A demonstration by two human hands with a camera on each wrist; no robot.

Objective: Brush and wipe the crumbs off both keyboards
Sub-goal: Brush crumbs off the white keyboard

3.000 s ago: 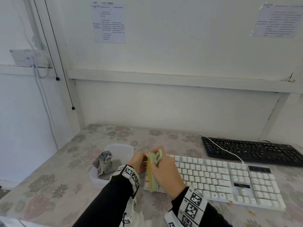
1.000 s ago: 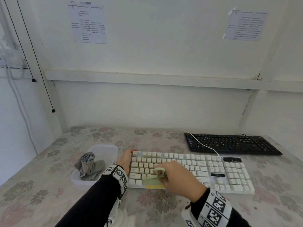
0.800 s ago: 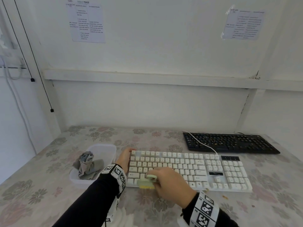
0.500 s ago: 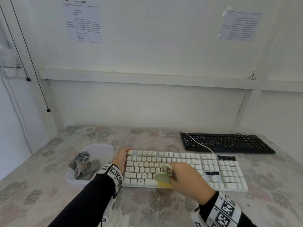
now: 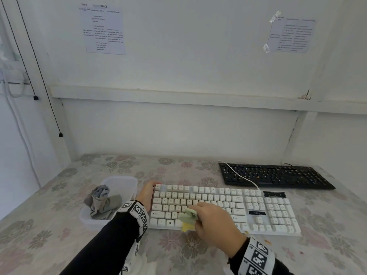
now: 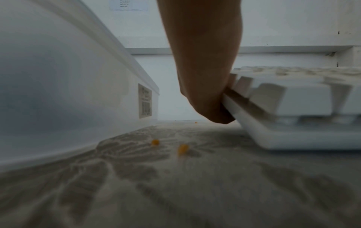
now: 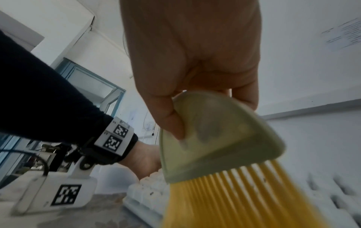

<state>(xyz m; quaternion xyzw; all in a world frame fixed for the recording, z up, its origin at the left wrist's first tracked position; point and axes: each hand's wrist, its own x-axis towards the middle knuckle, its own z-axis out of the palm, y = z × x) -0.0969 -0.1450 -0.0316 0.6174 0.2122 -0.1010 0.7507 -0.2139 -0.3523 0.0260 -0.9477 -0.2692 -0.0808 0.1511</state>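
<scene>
Landmark for all entries: white keyboard (image 5: 224,209), lying on the bench (image 5: 59,241).

Nearest, at its front edge, left of middle: right hand (image 5: 215,220), fingers curled round the pale green handle of a brush (image 5: 188,217), yellow bristles down on the bottom key rows. Judged mid-sweep on the first board. Against the frame half a second ago, sits slightly farther along the same front rows; three seconds ago was held upright between both hands off the left end.

Scattered on the cloth off its left end and past its front right corner: orange crumbs (image 6: 182,149), already off the keys but not cleared from the bench.

Pressed to its left end: left hand (image 5: 147,195), gripping that edge to steady it; placed the same a second ago.

Just left of that end: translucent tub (image 5: 127,181) holding a crumpled grey cloth (image 5: 101,201). Not taken up; wiping judged not begun.

Behind its right half, well apart: black keyboard (image 5: 276,176), with specks among the keys, apparently crumbs. Untouched, same place throughout.

Remaining: rest of brushing here, whole black board, wiping of both.
</scene>
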